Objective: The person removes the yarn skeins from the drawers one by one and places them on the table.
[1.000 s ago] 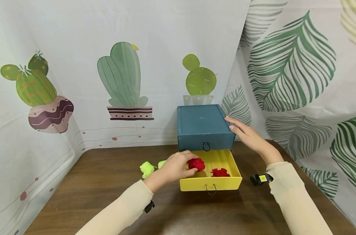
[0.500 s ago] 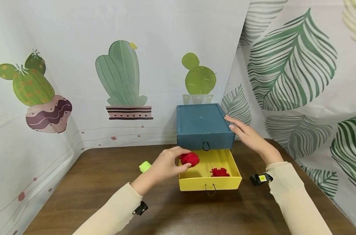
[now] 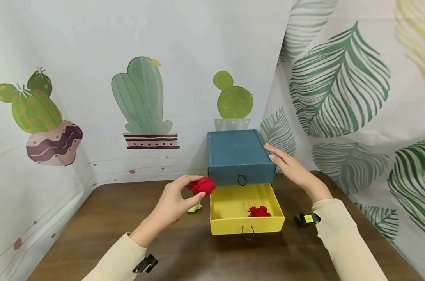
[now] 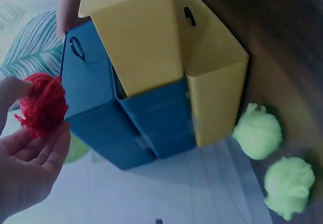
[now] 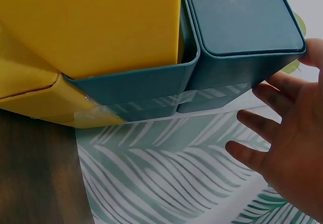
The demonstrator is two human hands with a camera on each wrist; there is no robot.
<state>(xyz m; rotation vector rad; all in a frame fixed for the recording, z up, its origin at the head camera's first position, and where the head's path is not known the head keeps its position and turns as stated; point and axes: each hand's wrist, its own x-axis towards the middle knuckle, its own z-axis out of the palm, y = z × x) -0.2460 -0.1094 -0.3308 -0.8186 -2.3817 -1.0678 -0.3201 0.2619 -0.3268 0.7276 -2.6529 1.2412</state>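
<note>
My left hand pinches a red ball of yarn between thumb and fingers, raised just left of the pulled-out yellow drawer. In the left wrist view, loose strands hang from that red yarn ball. A second red yarn ball lies in the drawer's front right, partly hidden by its front wall. My right hand rests its straight fingers against the right edge of the blue drawer box. From the right wrist view, the fingertips of my right hand touch the blue box's side.
Two light green yarn balls, one nearer and one farther from the boxes, lie on the wooden table. Below the open drawer sits a yellow box. Patterned cloth hangs close behind.
My left hand has lifted the red yarn ball out of the yellow drawer and carried it left, past the drawer's side. The right hand stays on the blue box.
</note>
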